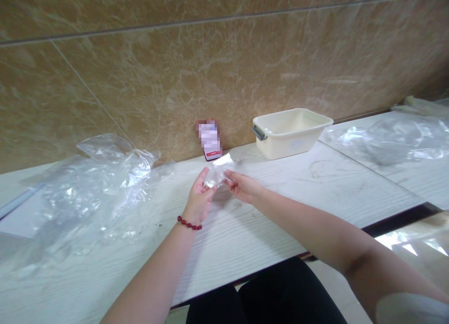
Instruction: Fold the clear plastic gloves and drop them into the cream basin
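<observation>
A small clear plastic bag (218, 171) is held up between both hands above the white wood-grain table (245, 239). My left hand (200, 198), with a dark red bead bracelet on its wrist, grips the bag's left and lower side between thumb and fingers. On the right edge of the bag, my right hand (242, 186) pinches the plastic. Light glints off the bag's upper part, and whether anything is inside cannot be made out. Just behind the bag, a phone (210, 140) leans upright against the wall.
A cream plastic bin (289, 143) with a grey handle stands by the brown marble wall (224, 71). Clear plastic bags (101, 188) lie heaped at the left, and more clear plastic (396, 136) lies at the far right. The table's front edge is near my legs.
</observation>
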Demonstrator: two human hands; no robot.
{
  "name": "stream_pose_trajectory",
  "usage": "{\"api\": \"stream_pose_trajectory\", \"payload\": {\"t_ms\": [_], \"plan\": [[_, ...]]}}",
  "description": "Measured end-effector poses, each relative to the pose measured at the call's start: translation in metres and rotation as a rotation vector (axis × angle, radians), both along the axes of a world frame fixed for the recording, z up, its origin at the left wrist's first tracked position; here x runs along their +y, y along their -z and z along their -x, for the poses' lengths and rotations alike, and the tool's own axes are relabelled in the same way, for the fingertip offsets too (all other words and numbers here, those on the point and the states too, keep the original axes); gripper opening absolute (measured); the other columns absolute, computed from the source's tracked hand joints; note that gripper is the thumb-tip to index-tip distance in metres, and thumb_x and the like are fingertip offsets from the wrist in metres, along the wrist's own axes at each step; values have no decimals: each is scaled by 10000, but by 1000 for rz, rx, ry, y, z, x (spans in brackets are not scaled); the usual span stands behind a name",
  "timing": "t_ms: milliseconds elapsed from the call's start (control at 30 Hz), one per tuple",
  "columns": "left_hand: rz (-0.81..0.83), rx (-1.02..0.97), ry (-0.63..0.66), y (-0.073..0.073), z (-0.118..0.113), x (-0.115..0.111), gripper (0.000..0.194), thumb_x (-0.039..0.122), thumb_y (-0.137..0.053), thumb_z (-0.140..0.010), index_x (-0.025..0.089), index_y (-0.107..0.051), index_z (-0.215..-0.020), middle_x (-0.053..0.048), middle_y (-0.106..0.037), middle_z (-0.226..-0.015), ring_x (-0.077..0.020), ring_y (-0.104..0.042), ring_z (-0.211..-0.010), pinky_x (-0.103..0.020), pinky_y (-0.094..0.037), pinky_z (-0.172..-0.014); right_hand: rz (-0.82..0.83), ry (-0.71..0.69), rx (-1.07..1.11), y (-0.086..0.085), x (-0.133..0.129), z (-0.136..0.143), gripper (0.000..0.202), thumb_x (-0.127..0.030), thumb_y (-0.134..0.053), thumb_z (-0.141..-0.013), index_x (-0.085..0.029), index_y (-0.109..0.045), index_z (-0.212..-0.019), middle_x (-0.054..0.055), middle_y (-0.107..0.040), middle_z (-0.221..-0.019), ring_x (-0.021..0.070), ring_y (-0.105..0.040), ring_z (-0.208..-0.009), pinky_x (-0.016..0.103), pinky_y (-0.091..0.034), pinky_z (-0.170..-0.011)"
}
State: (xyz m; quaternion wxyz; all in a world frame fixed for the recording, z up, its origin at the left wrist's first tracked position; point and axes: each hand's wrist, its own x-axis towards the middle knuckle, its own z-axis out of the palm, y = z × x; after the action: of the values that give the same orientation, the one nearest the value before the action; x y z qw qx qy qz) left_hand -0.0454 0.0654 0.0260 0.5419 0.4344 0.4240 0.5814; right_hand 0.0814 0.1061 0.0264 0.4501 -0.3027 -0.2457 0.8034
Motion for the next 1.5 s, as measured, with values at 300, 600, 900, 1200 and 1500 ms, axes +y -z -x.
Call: {"api": "stream_pose_trajectory", "payload": {"t_ms": [300,600,900,1200,1500], "plan": [[-9,-126,-44,0,6,2,617,195,-557,-689,305,-269,-1225,-1,-576,-941,-110,-561,-790,-227,-445,-682,-161,99,-211,-7,3,-5,128,-222,-585,-667,-140,-486,-667,-57,-463,-536,6,-405,-420,101,-333,-362],[198,-112,202,5,19,9,177,230,-569,-690,112,-568,-822,-56,-634,-735,-138,-584,-663,-260,-461,-636,-387,-104,-610,-6,-1,-9,167,-315,-545,-695,-155,-513,-732,-24,-503,-595,49,-458,-494,117,-326,-348],[271,-206,206,6,11,10,188,204,-480,-751,118,-574,-889,-71,-642,-808,-154,-596,-717,-297,-469,-674,-274,-93,-573,-14,3,-14,103,-237,-534,-715,-154,-479,-688,-18,-517,-660,38,-452,-493,195,-460,-458],[247,-152,191,7,10,11,231,216,-520,-730,133,-556,-943,-76,-638,-831,-161,-595,-718,-292,-473,-642,-293,-125,-585,-10,8,-18,124,-215,-535,-728,-145,-458,-662,-38,-494,-576,19,-439,-407,224,-500,-473],[332,-282,362,8,13,17,361,326,-406,-800,204,-445,-1138,-69,-601,-980,-170,-573,-864,-332,-425,-790,-302,-129,-588,-9,14,-19,121,-275,-519,-744,-158,-491,-751,-22,-529,-633,53,-528,-459,229,-503,-466]]}}
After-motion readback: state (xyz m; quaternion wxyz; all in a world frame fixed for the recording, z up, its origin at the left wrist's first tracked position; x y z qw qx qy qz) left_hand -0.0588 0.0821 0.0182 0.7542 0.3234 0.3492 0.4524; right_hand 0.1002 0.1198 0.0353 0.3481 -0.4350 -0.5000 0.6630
